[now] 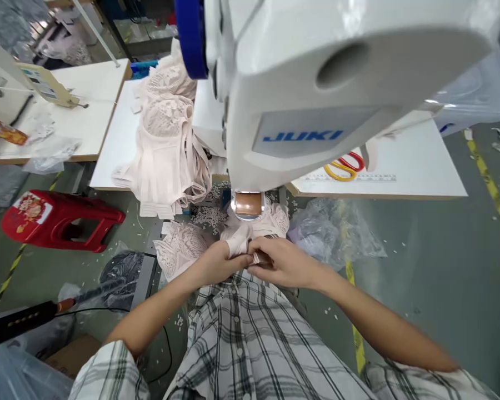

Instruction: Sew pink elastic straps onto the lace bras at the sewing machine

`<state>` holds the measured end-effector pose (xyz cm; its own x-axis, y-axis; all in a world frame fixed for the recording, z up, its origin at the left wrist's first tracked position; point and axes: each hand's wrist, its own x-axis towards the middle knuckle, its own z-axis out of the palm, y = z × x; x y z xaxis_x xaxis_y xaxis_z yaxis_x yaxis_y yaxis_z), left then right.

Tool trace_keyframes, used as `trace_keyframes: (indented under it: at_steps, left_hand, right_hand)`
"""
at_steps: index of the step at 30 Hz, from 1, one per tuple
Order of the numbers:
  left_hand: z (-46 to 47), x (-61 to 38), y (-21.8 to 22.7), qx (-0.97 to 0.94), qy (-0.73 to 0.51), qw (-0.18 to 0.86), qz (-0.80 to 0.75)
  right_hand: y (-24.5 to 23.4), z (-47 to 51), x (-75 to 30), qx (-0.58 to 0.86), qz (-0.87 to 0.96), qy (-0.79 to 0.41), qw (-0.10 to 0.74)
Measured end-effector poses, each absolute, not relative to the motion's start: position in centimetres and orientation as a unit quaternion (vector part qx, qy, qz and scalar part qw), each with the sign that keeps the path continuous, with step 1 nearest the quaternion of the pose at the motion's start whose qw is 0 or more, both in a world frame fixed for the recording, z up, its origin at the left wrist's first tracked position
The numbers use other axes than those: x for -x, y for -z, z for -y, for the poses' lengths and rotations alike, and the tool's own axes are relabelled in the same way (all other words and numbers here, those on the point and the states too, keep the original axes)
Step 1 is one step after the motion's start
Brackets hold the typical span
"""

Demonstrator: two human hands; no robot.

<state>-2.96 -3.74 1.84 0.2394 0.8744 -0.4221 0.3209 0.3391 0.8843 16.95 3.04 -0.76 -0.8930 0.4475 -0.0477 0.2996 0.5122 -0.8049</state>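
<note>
Both hands meet in front of my body, just below the head of a white sewing machine (250, 111). Between them is a pale pink lace bra (275, 219), part of it lying under the machine's front end. My left hand (216, 262) pinches a band of the bra. My right hand (277, 260) has its fingers closed on a strap end of the same bra, its fingertips touching the left ones. Left of my left hand hangs a lace cup (182, 247). The needle area is hidden behind the machine head.
A pile of pale pink bras (162, 144) lies on the table at left. Scissors (345, 166) with red and yellow handles and a ruler (358, 178) lie at right. A red stool (62, 220) is on the floor at left. A clear plastic bag (337, 230) hangs at right.
</note>
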Motion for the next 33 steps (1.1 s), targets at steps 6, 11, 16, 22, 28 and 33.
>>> trace_keyframes:
  at_steps: [6, 11, 16, 22, 28, 33]
  left_hand:
    - [3.0, 3.4, -1.1, -0.455, -0.290, 0.597, -0.594]
    - [3.0, 2.7, -0.3, -0.347, -0.406, 0.596, -0.600]
    - [3.0, 0.7, 0.8, -0.255, -0.505, 0.587, -0.579]
    - [3.2, -0.4, 1.4, -0.201, -0.539, 0.585, -0.572]
    - [3.3, -0.3, 0.5, -0.295, -0.463, 0.559, -0.622]
    - [3.5, -0.1, 0.0, -0.401, -0.427, 0.471, -0.660]
  right_hand:
    - [2.2, -3.0, -18.4, 0.438, 0.751, -0.423, 0.256]
    - [1.9, -2.1, -17.9, 0.447, 0.760, -0.325, 0.343]
    - [1.6, -1.0, -15.4, 0.402, 0.790, -0.291, 0.360]
    - [2.4, -1.5, -14.6, 0.429, 0.772, -0.307, 0.354]
    - [1.8, -2.8, -15.7, 0.435, 0.745, -0.411, 0.293]
    - [0.8, -4.1, -16.6, 0.391, 0.747, -0.488, 0.224]
